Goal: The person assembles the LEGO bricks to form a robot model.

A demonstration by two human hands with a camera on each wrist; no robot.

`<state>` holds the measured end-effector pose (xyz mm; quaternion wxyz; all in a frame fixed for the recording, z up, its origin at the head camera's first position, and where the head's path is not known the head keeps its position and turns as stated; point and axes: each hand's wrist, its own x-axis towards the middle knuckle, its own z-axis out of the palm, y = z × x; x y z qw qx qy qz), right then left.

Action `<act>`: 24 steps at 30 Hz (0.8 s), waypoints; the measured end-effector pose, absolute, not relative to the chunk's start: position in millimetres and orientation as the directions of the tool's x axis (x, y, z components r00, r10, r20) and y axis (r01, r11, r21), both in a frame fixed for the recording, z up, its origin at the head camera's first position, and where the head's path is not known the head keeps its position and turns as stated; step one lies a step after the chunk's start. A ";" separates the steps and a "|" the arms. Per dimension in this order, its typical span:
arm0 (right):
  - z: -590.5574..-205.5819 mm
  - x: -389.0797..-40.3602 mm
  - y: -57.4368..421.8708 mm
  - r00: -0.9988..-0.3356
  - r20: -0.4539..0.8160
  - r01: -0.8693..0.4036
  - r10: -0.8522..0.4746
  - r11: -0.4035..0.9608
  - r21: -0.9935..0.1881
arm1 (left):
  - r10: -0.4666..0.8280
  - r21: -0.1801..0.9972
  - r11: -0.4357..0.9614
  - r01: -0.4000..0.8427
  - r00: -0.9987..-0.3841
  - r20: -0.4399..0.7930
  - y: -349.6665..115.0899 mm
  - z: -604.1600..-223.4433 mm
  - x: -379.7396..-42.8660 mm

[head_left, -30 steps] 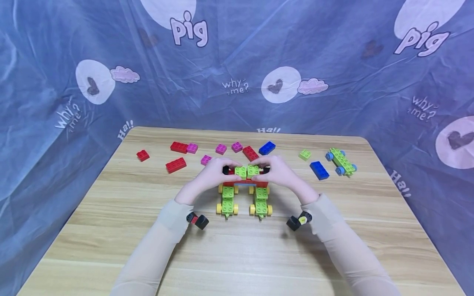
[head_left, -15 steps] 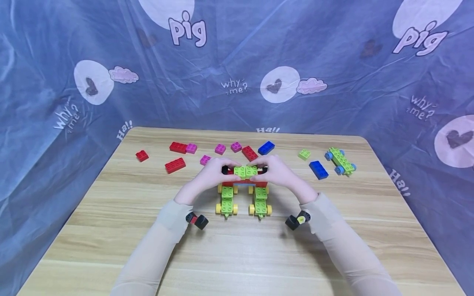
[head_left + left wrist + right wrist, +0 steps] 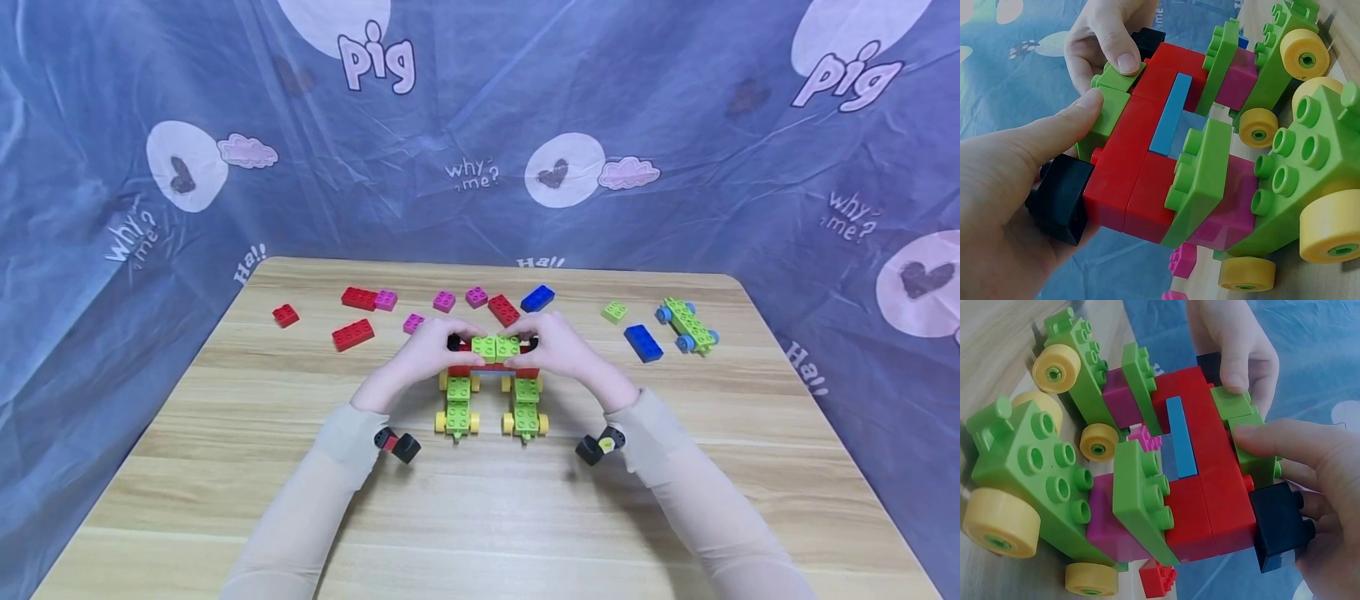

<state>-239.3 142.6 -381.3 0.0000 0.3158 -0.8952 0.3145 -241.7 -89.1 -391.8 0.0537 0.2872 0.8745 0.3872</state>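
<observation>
My left hand (image 3: 429, 352) pinches a green block (image 3: 1112, 115) between thumb and fingers. A matching green block (image 3: 1255, 442) is pinched by my right hand (image 3: 558, 347). The two green blocks sit side by side atop a red brick structure (image 3: 1124, 156), beside black blocks (image 3: 1060, 197) (image 3: 1280, 519) at its two ends. A thin blue piece (image 3: 1171, 115) shows in the middle of the red part. Beneath it are green bricks (image 3: 1132, 494), purple blocks (image 3: 1107, 519) and two green wheeled bases (image 3: 459, 417) (image 3: 526, 418) with yellow wheels. Fingers hide parts of the black blocks.
Red, pink and blue bricks lie along the back, among them a red brick (image 3: 352, 335) and a pink block (image 3: 444, 301). At the right are a blue brick (image 3: 643, 343), a green block (image 3: 615, 312) and a green base with blue wheels (image 3: 687, 325). Patterned cloth hangs behind the table (image 3: 487, 517).
The narrow gap between the two green blocks has closed, so they look flush. Both hands keep their pinch in nearly the same place; the head view has shifted slightly.
</observation>
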 end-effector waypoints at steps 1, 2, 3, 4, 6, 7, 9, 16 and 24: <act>-381.1 -239.5 142.5 -0.799 0.200 -0.568 -0.567 0.604 -0.559 | 0.544 0.707 0.537 0.460 -0.830 0.127 -89.0 -392.0 -242.2; -380.7 -239.6 142.5 -0.797 0.200 -0.571 -0.569 0.604 -0.556 | 0.544 0.708 0.537 0.459 -0.830 0.125 -89.0 -392.2 -242.6; -380.1 -239.5 142.4 -0.796 0.201 -0.574 -0.571 0.605 -0.552 | 0.544 0.709 0.537 0.458 -0.830 0.124 -89.2 -392.3 -242.9; -379.6 -239.6 142.3 -0.794 0.202 -0.576 -0.573 0.606 -0.549 | 0.544 0.709 0.537 0.456 -0.830 0.122 -89.3 -392.4 -243.1; -378.9 -239.6 142.2 -0.791 0.204 -0.581 -0.577 0.606 -0.543 | 0.545 0.710 0.537 0.454 -0.830 0.119 -89.4 -392.8 -243.6; -378.7 -239.6 142.2 -0.790 0.205 -0.583 -0.578 0.606 -0.542 | 0.545 0.710 0.537 0.455 -0.830 0.119 -89.3 -393.0 -243.9; -378.4 -239.7 142.1 -0.787 0.210 -0.589 -0.581 0.604 -0.536 | 0.547 0.712 0.535 0.455 -0.829 0.119 -89.4 -393.0 -244.0; -378.3 -239.1 141.7 -0.772 0.232 -0.614 -0.592 0.599 -0.514 | 0.551 0.711 0.529 0.463 -0.825 0.127 -89.2 -393.7 -244.7; -381.3 -241.8 142.0 -0.779 0.206 -0.596 -0.592 0.598 -0.537 | 0.550 0.711 0.531 0.461 -0.826 0.124 -89.2 -393.3 -244.6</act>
